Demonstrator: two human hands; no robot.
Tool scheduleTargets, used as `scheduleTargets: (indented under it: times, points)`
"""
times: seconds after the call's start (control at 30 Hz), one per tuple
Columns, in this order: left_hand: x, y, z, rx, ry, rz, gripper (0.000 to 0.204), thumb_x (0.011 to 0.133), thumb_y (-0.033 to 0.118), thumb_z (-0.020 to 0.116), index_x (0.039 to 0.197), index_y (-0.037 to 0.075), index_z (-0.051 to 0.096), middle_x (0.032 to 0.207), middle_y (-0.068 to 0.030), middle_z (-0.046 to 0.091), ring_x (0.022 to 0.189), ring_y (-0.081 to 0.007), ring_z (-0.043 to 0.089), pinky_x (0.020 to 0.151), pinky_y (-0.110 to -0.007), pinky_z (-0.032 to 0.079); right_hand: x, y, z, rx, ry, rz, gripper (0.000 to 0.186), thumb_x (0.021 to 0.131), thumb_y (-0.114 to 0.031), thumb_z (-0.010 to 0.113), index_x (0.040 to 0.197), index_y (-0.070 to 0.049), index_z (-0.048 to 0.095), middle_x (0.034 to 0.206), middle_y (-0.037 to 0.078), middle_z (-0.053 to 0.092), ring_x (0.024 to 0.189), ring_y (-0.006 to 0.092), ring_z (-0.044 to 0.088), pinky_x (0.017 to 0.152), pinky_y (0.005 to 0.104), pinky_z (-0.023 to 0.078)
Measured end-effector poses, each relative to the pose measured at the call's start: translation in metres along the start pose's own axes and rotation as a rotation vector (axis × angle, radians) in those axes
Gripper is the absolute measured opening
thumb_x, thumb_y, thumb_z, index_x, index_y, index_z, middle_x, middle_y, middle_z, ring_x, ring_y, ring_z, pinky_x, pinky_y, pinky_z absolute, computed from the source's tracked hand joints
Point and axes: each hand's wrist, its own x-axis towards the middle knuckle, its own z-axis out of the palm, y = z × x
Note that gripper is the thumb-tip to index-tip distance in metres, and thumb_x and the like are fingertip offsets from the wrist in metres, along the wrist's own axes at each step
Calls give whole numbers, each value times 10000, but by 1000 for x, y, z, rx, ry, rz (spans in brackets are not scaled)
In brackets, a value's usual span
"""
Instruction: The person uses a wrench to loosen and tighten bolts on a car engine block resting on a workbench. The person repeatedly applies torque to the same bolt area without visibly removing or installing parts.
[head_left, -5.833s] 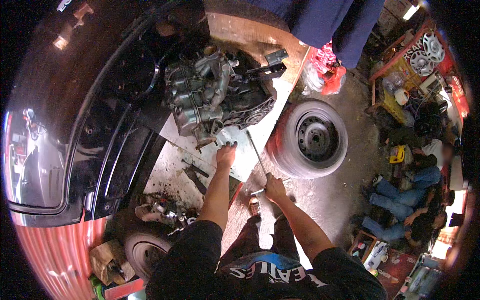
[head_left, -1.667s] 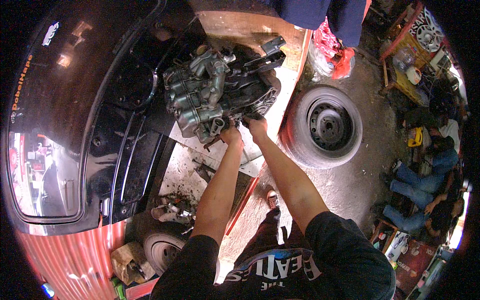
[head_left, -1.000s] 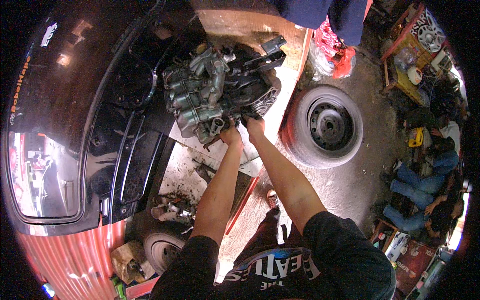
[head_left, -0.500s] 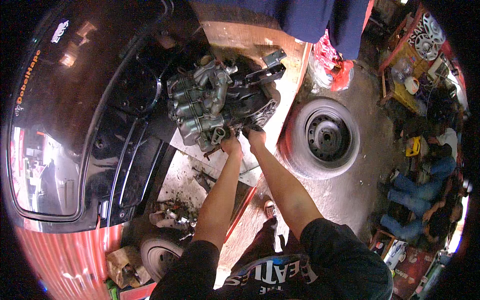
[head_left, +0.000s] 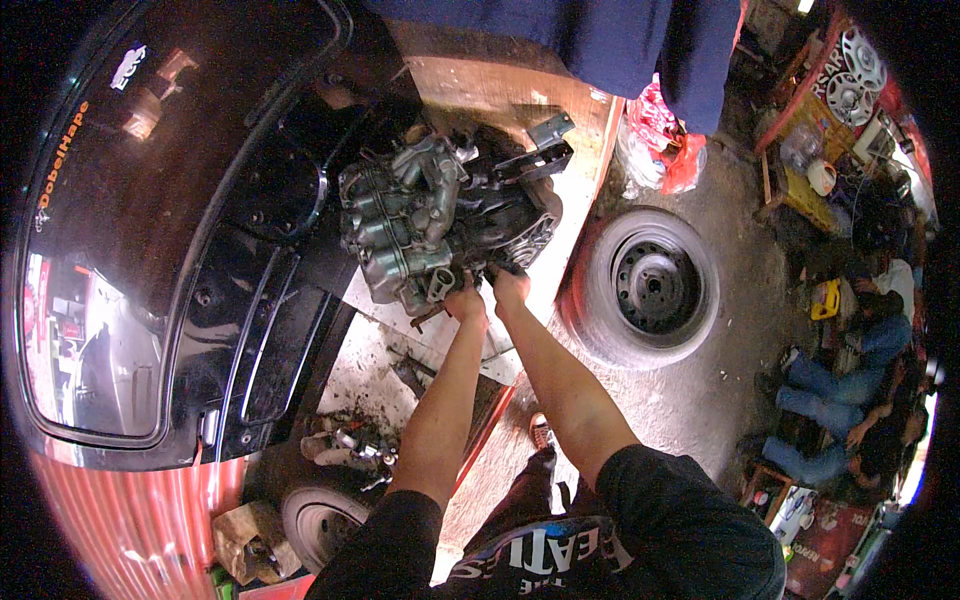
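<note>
A greasy metal engine (head_left: 400, 225) lies on a pale, dirty bench top (head_left: 480, 340) beside a dark vehicle panel. Both my arms reach forward to its near end. My left hand (head_left: 464, 303) is closed close against a ring-shaped metal end (head_left: 440, 284) of the engine. Just to its right, my right hand (head_left: 511, 288) curls in at the engine's lower near corner, by a round ribbed housing (head_left: 528, 245). The fingertips of both hands are mostly hidden among dark parts, so what they grip does not show. A metal bracket (head_left: 548, 130) sticks up at the engine's far right.
A wheel with tyre (head_left: 655, 285) lies on the floor right of the bench. Red and clear plastic bags (head_left: 670, 145) hang beyond it. Loose metal parts (head_left: 355, 443) and another wheel (head_left: 325, 520) are at lower left. Several people in jeans (head_left: 830, 405) sit at far right.
My hands stay at the same near end of the engine, with only slight movement. The whole view has shifted a little.
</note>
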Motion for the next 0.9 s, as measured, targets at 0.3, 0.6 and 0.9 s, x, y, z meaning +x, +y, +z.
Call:
scheduleTargets:
  times: [0.3,0.6,0.9]
  points:
    - [-1,-5,5,-186,58,74,447,857,320,693,1028,-92,654,1086,-197,675,951,-325,643,827,-407,475,-2,5,9,-60,20,-44,297,722,-128,775,983,-18,685,896,118,704,784,225,635,720,366,486]
    - [6,-21,10,-134,-7,102,435,923,349,584,1096,-46,647,1113,-177,667,985,-325,624,846,-421,454,-32,-26,10,-274,120,-128,284,733,-101,765,989,-10,682,913,120,710,779,210,637,713,349,489]
    - [20,-35,14,-257,-72,60,382,853,234,691,1057,-86,645,1088,-183,678,964,-318,646,834,-392,481,-44,-33,7,-439,122,-273,316,727,-189,753,1003,-48,693,953,147,711,841,286,685,767,379,515]
